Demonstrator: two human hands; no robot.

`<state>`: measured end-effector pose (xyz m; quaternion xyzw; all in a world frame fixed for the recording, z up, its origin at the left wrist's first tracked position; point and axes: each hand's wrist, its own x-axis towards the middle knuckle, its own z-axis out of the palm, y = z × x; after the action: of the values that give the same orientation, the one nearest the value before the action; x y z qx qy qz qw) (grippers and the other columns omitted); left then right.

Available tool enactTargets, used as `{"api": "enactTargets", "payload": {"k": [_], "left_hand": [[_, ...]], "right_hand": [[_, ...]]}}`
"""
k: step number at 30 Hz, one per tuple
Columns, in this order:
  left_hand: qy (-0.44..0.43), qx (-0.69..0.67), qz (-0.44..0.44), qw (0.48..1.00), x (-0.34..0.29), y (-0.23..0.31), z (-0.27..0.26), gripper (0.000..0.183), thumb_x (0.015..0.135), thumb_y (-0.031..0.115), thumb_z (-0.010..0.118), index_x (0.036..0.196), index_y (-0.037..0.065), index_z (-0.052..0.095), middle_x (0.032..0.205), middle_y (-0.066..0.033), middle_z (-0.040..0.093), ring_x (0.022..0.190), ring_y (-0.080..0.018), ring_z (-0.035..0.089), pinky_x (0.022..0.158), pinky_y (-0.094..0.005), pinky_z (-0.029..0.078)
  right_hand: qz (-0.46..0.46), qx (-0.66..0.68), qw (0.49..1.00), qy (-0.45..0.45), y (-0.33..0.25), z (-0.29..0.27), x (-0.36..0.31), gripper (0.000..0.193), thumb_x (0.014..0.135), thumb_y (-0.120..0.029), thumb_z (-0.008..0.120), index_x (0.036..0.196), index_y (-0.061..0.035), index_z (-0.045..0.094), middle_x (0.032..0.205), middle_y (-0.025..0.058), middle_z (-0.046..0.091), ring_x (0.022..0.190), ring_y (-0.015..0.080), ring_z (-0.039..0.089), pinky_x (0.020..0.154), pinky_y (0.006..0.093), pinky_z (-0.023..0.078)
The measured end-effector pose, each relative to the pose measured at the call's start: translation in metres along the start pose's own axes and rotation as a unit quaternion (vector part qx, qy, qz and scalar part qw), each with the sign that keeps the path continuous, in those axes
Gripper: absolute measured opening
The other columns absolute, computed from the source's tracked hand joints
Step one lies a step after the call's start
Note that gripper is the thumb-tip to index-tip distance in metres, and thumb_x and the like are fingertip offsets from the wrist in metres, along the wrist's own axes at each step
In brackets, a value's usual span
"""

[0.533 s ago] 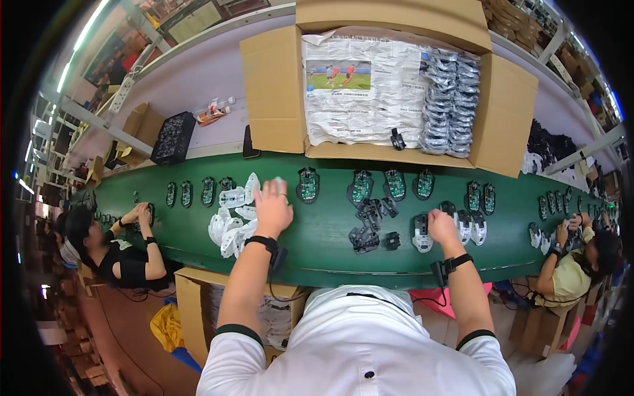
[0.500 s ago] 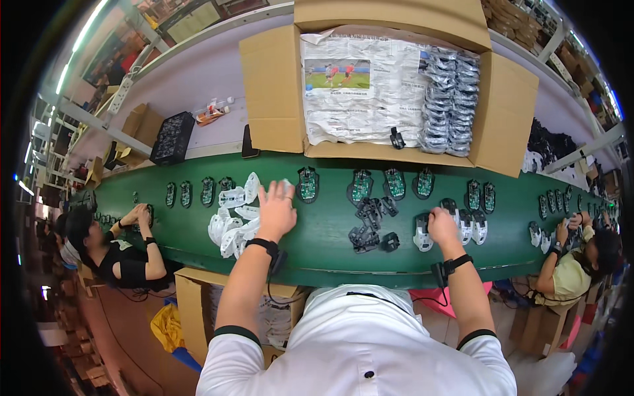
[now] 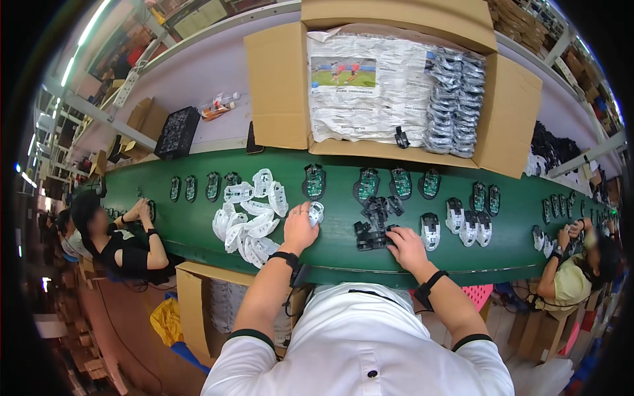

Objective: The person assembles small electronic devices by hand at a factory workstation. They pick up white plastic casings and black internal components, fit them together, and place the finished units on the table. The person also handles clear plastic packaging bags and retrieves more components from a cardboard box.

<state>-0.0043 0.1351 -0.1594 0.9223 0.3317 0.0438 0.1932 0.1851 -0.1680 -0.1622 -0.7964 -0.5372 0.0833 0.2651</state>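
A white mouse shell (image 3: 316, 212) is between the fingers of my left hand (image 3: 300, 230), over the green table in front of me. To its left lies a loose heap of white mouse shells (image 3: 243, 228). My right hand (image 3: 407, 249) has its fingertips closed at the right edge of a pile of black plastic parts (image 3: 374, 214), on one black plastic part (image 3: 391, 232). Just right of that hand rests a white shell with a dark end (image 3: 430, 232). Several similar shells (image 3: 469, 228) sit beyond it.
Mouse bases with green circuit boards (image 3: 314, 182) line the far side of the green table (image 3: 323, 254). Behind them stands an open carton (image 3: 277, 99) with wrapped parts (image 3: 456, 99). Co-workers sit at the left (image 3: 122, 247) and right (image 3: 571, 274). Another carton (image 3: 193, 303) stands below the table edge.
My left hand has moved from beside the white heap toward me and to the right, with a white shell. My right hand has left the white shells and moved left to the black parts.
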Motion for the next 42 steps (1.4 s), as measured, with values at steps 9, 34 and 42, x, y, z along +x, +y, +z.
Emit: {"api": "enactTargets", "payload": {"k": [9, 34, 42], "left_hand": [[0.074, -0.24, 0.035, 0.967, -0.035, 0.025, -0.002, 0.077, 0.081, 0.027, 0.079, 0.14, 0.001, 0.036, 0.129, -0.0275, 0.048, 0.117, -0.0418, 0.054, 0.099, -0.046, 0.045], [-0.213, -0.477, -0.01, 0.853, -0.052, 0.111, -0.088, 0.073, 0.077, 0.008, 0.075, 0.142, -0.002, 0.043, 0.109, -0.0145, 0.071, 0.094, -0.0163, 0.068, 0.084, -0.0304, 0.054], [-0.208, -0.565, -0.072, 0.795, -0.074, 0.11, -0.06, 0.064, 0.084, 0.008, 0.074, 0.14, -0.003, 0.044, 0.107, -0.0106, 0.07, 0.092, -0.0136, 0.066, 0.081, -0.0293, 0.054]], "right_hand": [[0.397, 0.379, 0.824, 0.142, 0.024, 0.015, -0.009, 0.05, 0.092, -0.003, 0.056, 0.14, -0.0015, 0.043, 0.107, 0.0176, 0.065, 0.099, 0.0262, 0.065, 0.08, 0.0373, 0.054], [0.175, 0.171, 0.963, 0.112, -0.041, -0.068, 0.033, 0.024, 0.088, -0.009, 0.067, 0.111, -0.0037, 0.069, 0.099, 0.0137, 0.07, 0.09, 0.031, 0.069, 0.08, 0.0392, 0.055], [0.355, -0.003, 0.933, 0.057, -0.009, -0.009, 0.005, 0.063, 0.078, -0.048, 0.08, 0.115, -0.0031, 0.056, 0.113, 0.0208, 0.057, 0.104, 0.0401, 0.06, 0.085, 0.0467, 0.052]]}}
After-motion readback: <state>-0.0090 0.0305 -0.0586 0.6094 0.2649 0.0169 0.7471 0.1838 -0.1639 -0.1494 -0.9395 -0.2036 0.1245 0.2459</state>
